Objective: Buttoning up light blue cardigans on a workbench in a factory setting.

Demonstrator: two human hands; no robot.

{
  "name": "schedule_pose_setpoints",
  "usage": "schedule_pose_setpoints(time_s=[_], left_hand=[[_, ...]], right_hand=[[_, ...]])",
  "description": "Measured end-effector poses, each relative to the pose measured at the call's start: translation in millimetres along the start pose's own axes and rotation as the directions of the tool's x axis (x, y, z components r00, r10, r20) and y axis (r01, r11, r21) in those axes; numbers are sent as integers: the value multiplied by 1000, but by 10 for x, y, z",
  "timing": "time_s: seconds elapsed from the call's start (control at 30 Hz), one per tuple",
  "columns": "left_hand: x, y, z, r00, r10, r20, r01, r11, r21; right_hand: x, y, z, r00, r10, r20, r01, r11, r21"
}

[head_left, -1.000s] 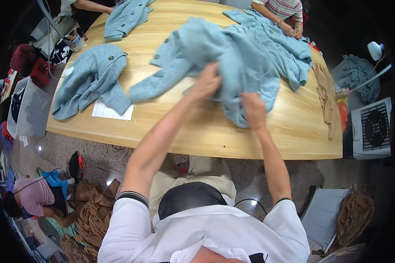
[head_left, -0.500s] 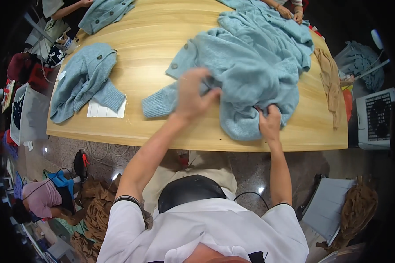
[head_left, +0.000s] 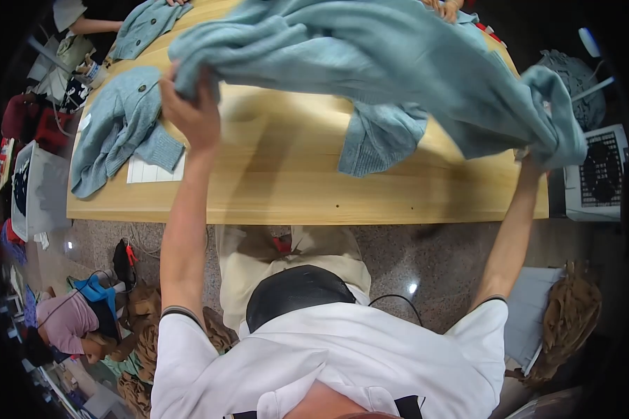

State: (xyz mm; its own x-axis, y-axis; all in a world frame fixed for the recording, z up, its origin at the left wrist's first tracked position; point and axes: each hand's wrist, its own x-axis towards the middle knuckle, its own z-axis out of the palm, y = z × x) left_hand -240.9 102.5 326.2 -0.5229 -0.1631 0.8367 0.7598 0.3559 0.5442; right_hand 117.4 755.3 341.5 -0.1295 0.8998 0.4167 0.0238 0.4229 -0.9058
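Sweater [head_left: 356, 49]: pale blue and up in the air over the table [head_left: 272, 167], stretched between both hands, partly blurred, its far side running out of view.
Left hand [head_left: 192, 115]: closed on one end, fingers and thumb around the knit.
Right hand [head_left: 532, 159]: out by the table's right edge, closed on the other end; folds hide most of the fingers.
Ribbed piece [head_left: 381, 140]: blue, just below the sweater; part of it or separate, I can't tell.
Wood: pale, grain running crosswise, a broad bare stretch in front, two small dark holes by the near edge.
Table's left: a second sweater [head_left: 115, 119] lies crumpled, one cuff over a white sheet [head_left: 140, 172].
Far side: a co-worker's hand [head_left: 177, 3] on a third, buttoned sweater [head_left: 143, 31]; more fingers [head_left: 449, 8] at top right.
Floor [head_left: 391, 255]: speckled, shiny, catching light.
Room, left: white bin [head_left: 49, 195], and below, someone in pink [head_left: 63, 321] beside a brown heap [head_left: 147, 335].
Room, right: lamp [head_left: 589, 42], blue pile [head_left: 573, 84], more brown cloth [head_left: 569, 321].
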Motion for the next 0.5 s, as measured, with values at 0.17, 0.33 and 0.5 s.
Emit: schedule_pose_setpoints(time_s=[0.17,0.33,0.5], left_hand=[[-925,283,-344,627,237,742,-290,955,-61],[-952,383,-844,573,33,819,-127,991,49],[-953,332,-869,607,-29,794,10,1000,29]], right_hand=[[-1020,1219,69,806,-173,566,474,762,-442],[-2035,-12,767,583,325,745,605,438,-665],[-2363,-1443,1023,341,280,897,318,864,-390]])
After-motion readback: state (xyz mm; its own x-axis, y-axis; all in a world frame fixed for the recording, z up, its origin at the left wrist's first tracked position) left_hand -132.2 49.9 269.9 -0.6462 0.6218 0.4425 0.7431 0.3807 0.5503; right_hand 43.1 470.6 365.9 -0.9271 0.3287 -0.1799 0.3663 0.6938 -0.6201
